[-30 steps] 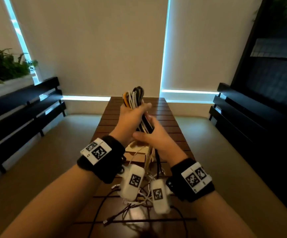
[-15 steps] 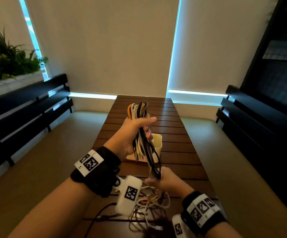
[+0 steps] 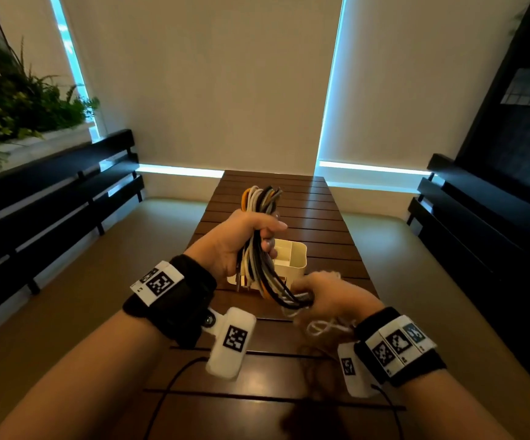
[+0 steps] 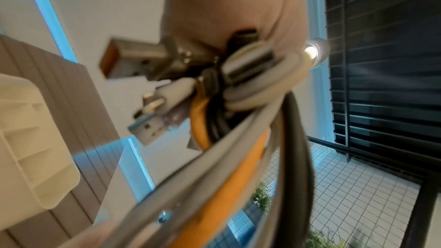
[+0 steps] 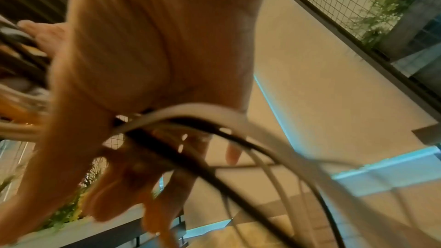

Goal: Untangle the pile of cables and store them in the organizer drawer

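My left hand (image 3: 251, 236) grips a folded bundle of cables (image 3: 258, 201), orange, white, grey and black, held upright above the wooden table (image 3: 314, 217). Up close, the left wrist view shows the bundle's USB plugs (image 4: 133, 59) sticking out of the fist. My right hand (image 3: 324, 296) holds the bundle's lower strands (image 3: 289, 300) at its right, blurred by motion. In the right wrist view, black and white cables (image 5: 190, 125) run under the curled fingers (image 5: 124, 182). The cream organizer drawer (image 3: 290, 262) with dividers stands on the table just behind the hands.
A loose white cable (image 3: 324, 328) trails under my right wrist onto the table. A black cord (image 3: 168, 389) lies on the near table boards. Dark slatted benches (image 3: 51, 192) line both sides, with plants (image 3: 9, 100) at the left.
My right hand slid down the bundle from beside the left hand, then swung out to the right with the lower strands. The left hand kept its grip and sank a little.
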The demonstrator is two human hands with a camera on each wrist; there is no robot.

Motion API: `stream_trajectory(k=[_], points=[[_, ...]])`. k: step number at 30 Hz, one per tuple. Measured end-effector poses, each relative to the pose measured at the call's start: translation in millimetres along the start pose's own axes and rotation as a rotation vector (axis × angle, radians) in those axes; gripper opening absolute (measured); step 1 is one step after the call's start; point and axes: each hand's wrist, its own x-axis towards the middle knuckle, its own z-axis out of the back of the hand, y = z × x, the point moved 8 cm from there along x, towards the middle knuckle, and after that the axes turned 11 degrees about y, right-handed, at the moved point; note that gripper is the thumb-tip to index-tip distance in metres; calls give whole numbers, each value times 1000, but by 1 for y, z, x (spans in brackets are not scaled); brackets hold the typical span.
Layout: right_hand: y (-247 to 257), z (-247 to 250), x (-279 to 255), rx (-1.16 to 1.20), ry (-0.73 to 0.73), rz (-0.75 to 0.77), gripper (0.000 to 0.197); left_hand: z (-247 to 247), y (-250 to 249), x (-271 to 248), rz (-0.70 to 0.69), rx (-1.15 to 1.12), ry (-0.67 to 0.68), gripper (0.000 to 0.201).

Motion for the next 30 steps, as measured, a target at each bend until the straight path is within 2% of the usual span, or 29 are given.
stream_trajectory(k=[2,3,5,6,9,12,15,17,21,23,26,30], points=[[7,-26,-1,138,257,102,72,5,-2,1,-27,65,-55,27],[14,-34,0,217,337,193,90,7,0,1,-29,109,-89,26],[29,-32,4,487,336,372,113,9,7,1,-20,178,-149,23],[33,-29,7,638,308,406,116,8,11,1,-19,193,-164,23],[45,-35,13,812,246,359,92,5,15,3,-48,181,-154,24],[55,-61,16,924,363,310,31,3,14,3,-95,132,-121,24],[54,-67,15,744,448,293,11,6,24,-1,-83,67,-70,26],[35,-53,19,536,307,223,9,5,36,-3,-26,24,-14,26],[-3,-11,14,90,-108,20,1,6,53,-7,95,5,43,25],[4,3,7,-97,-243,-9,12,5,63,-6,166,55,47,27],[25,16,-2,-334,-373,-45,24,11,79,-6,244,173,12,38],[31,23,-8,-446,-376,-134,26,24,86,-9,280,282,-75,40]])
